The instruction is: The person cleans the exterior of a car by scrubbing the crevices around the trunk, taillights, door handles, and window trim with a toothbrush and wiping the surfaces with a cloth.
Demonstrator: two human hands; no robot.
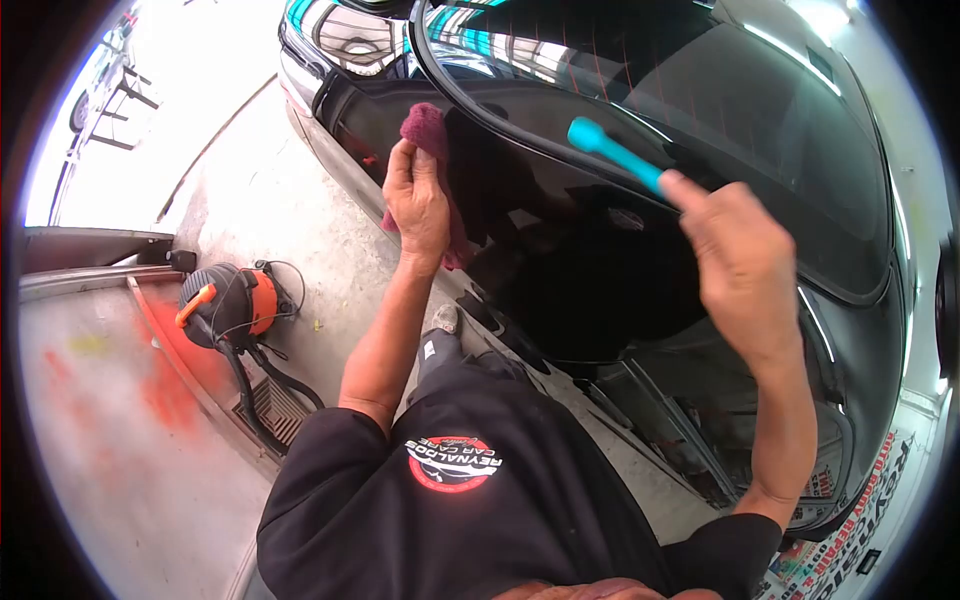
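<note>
With the left hand [417, 200] clamping a maroon cloth [428, 130] against the glossy black car body [560, 270] and right-hand fingers [735, 250] closed around a teal plastic-handled tool [615, 152] near the window edge, cleaning looks midway.

Concrete floor [300, 230] runs down the left of frame, red paint stains at lower left. Orange-and-black shop vacuum [232, 305] stands on it at centre left, black hose [245, 395] trailing over a floor grate [275, 410] just below it.
</note>
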